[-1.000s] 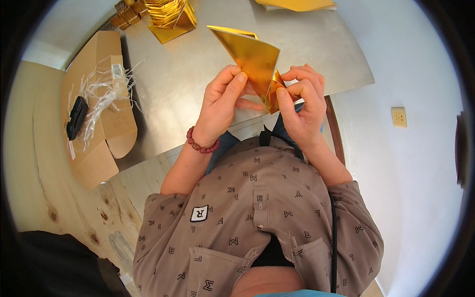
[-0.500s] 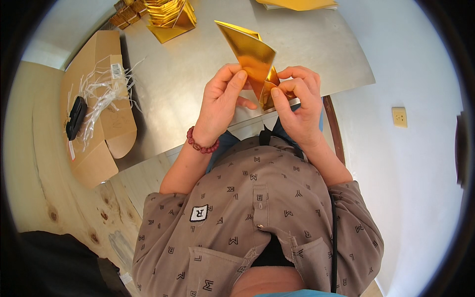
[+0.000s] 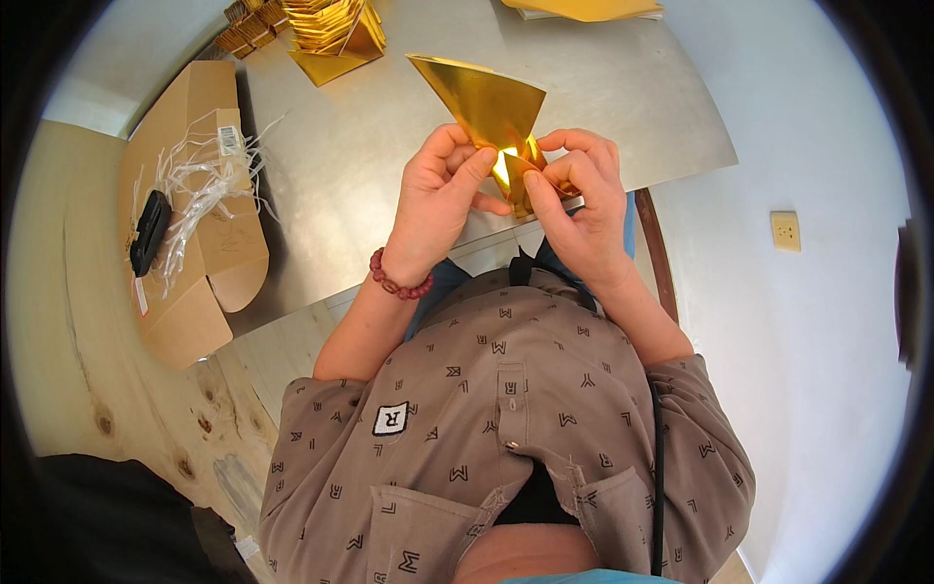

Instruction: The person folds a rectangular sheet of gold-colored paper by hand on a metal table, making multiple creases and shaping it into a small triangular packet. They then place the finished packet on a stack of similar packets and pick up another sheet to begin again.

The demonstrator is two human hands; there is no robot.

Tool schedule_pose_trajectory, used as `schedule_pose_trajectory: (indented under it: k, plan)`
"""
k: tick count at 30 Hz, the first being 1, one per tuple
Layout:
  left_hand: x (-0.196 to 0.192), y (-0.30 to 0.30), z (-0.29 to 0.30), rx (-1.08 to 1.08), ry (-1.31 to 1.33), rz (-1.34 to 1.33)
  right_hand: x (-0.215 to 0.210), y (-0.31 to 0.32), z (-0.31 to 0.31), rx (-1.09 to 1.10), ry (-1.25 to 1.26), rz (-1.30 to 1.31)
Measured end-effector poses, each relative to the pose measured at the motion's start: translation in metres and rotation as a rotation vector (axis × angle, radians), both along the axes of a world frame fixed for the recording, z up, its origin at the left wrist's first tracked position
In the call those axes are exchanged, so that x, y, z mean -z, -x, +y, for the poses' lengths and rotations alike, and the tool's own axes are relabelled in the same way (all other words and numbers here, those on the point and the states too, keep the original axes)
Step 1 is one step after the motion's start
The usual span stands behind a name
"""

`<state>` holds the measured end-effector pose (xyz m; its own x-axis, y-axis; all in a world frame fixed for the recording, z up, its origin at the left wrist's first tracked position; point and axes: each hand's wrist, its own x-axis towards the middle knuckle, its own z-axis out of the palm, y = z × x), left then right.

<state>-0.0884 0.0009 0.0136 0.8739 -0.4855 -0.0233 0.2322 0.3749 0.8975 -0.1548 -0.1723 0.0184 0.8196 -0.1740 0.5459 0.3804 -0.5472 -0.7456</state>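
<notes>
- Head view, hands: we find the left hand (image 3: 443, 200) raised over the near edge of the metal table (image 3: 623, 107), fingers curled and thumb pressed forward, pinching the lower tip of a gold foil sheet (image 3: 486, 102). A red bead bracelet (image 3: 397, 282) sits on its wrist.
- The right hand (image 3: 584, 200) faces it just beside, fingers bent, nipping the same folded tip from the other side. Both hands are closed on the sheet; the fingertips of the two hands nearly meet.
- The gold foil sheet stands up and away from the hands in a pointed, triangular shape, its narrow end down between the thumbs.
- Surroundings: beyond the left hand, a stack of folded gold pieces (image 3: 336, 29) lies on the table. Well out past the left hand, an open cardboard box (image 3: 195, 243) holds white plastic strips (image 3: 204, 185) and a black object (image 3: 151, 229). Beyond the right hand, more gold sheets (image 3: 584, 8) lie at the table's far edge.
- Nothing stands between the hands and the table.
- Limits: the fold at the tip is masked by the fingers and by glare; we cannot make out its form. The far gold sheets are cut off by the picture's rim.
</notes>
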Motion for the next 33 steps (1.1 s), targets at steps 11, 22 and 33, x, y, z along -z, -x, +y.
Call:
schedule_pose_trajectory:
  k: [11,22,33]
  plan:
    - [0.002,-0.003,-0.007,-0.011,-0.021,0.023,0.001,-0.007,-0.004,0.148,0.239,-0.173]
    - [0.008,-0.005,-0.006,-0.041,-0.081,0.019,0.002,-0.006,-0.003,0.148,0.359,-0.153]
    - [0.013,-0.007,-0.007,-0.102,-0.047,0.006,0.006,-0.004,0.002,0.093,0.209,-0.069]
